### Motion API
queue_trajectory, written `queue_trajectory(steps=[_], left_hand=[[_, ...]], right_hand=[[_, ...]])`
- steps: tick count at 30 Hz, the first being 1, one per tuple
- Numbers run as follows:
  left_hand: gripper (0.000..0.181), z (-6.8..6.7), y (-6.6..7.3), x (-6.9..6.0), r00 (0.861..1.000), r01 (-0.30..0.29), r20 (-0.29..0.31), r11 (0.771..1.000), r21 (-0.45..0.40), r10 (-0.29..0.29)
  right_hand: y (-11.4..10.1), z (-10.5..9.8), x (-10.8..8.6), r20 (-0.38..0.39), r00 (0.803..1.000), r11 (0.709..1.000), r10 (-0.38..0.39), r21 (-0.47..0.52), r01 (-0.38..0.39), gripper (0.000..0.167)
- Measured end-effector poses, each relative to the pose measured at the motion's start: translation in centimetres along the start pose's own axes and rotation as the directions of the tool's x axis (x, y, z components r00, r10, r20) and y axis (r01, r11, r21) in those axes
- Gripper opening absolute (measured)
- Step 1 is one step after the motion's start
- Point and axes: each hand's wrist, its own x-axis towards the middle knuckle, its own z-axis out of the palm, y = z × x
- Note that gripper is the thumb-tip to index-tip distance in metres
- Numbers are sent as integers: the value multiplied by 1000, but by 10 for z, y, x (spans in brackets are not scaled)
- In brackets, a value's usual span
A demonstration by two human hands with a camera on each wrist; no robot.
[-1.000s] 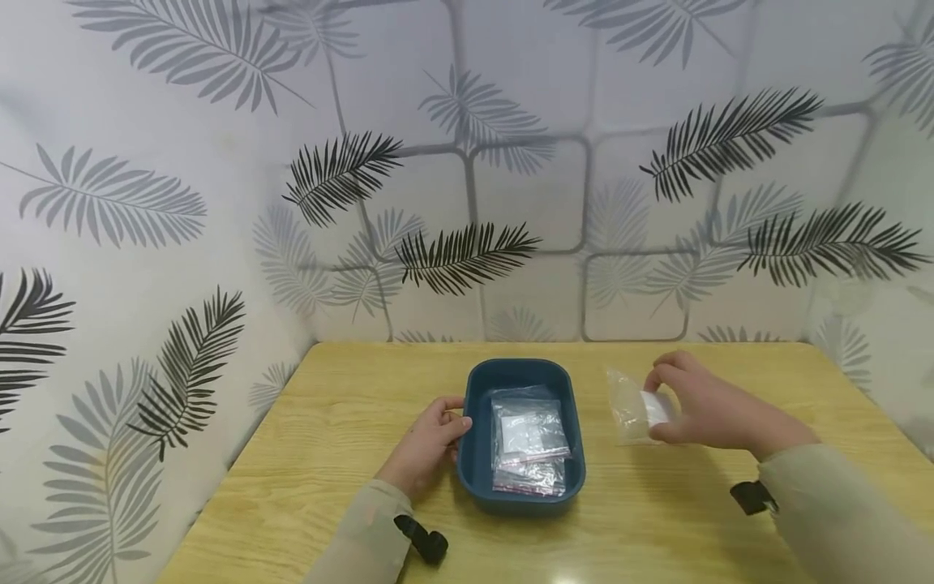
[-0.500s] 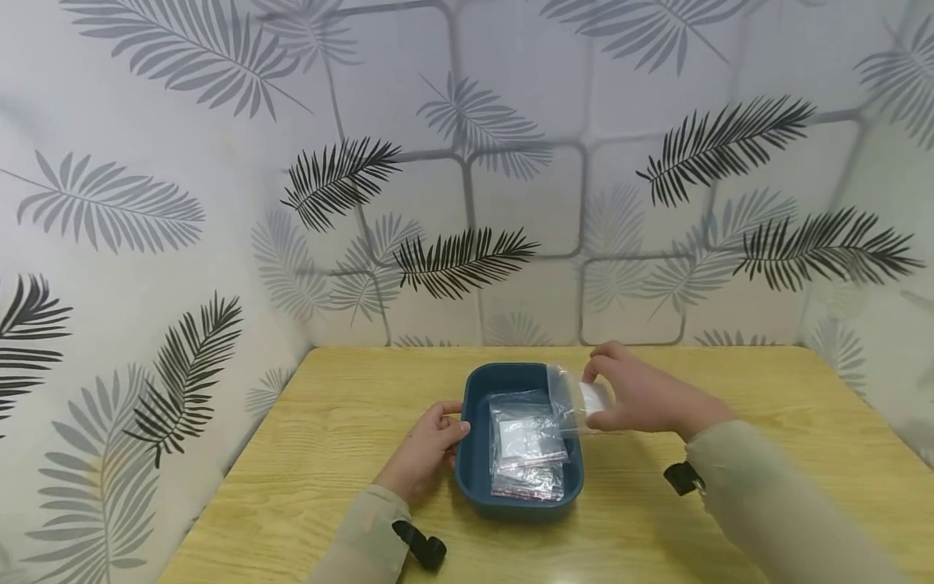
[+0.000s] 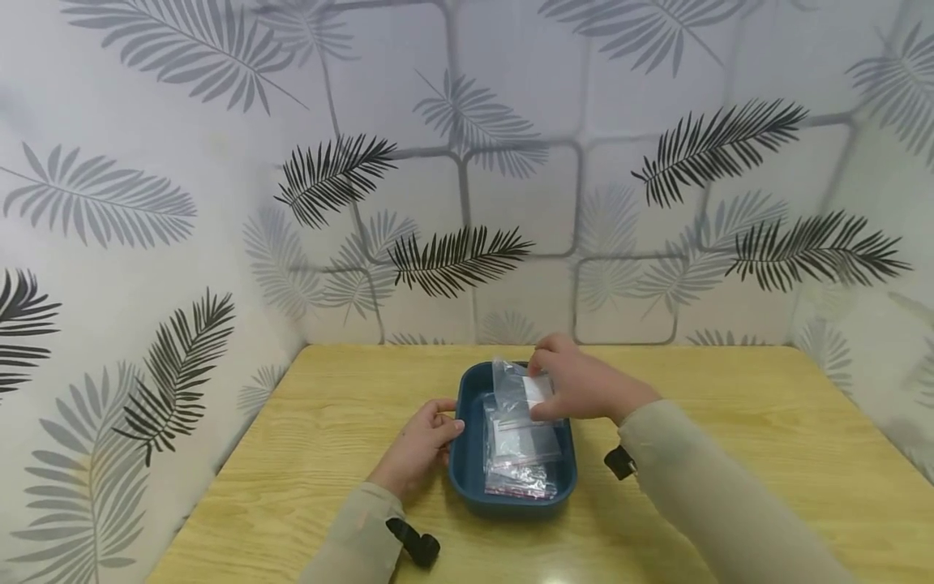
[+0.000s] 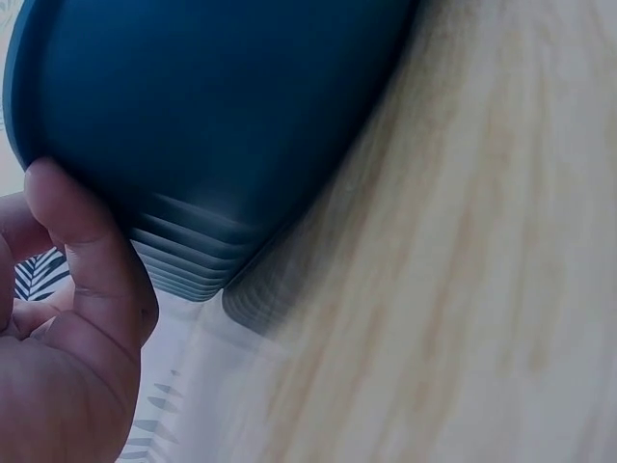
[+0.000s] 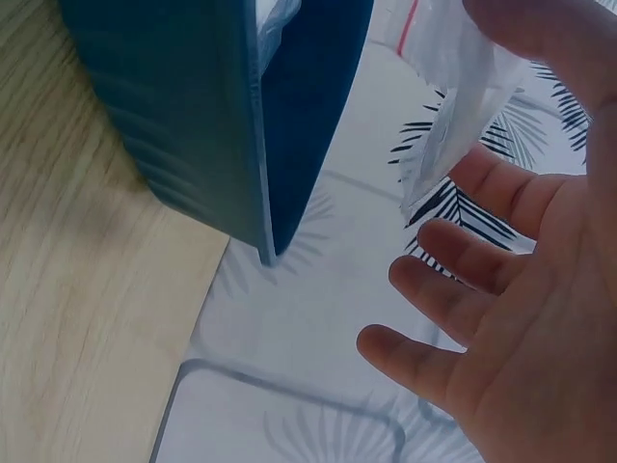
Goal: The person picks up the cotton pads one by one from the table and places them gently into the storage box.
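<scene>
A dark blue plastic bin (image 3: 511,508) with rounded corners stands on the table in the head view. Its left rim is held by my left hand (image 3: 413,444), the thumb (image 4: 82,217) at the edge in the left wrist view. Over the bin's back right part, my right hand (image 3: 591,388) pinches a clear zip bag (image 3: 509,388) with something white in it. The right wrist view shows this bag (image 5: 445,125) between thumb and forefinger, the other fingers spread. Several clear zip bags (image 3: 520,478) lie stacked inside the bin; the held bag partly covers them.
The wooden table (image 3: 350,389) extends to both sides of the bin. Behind it rises a wall (image 3: 525,186) with a leaf pattern. Each sleeve carries a black strap (image 3: 413,542) near the wrist.
My right hand has carried the zip bag leftward, from above the table right of the bin to over the bin. The left hand stays at the bin's left rim.
</scene>
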Motion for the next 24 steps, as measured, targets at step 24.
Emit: queue_trajectory(steps=[24], left_hand=[[53, -4, 8, -2, 999, 36, -40, 996, 86, -33]], right_hand=[[33, -9, -36, -25, 994, 994, 108, -29, -109, 72]])
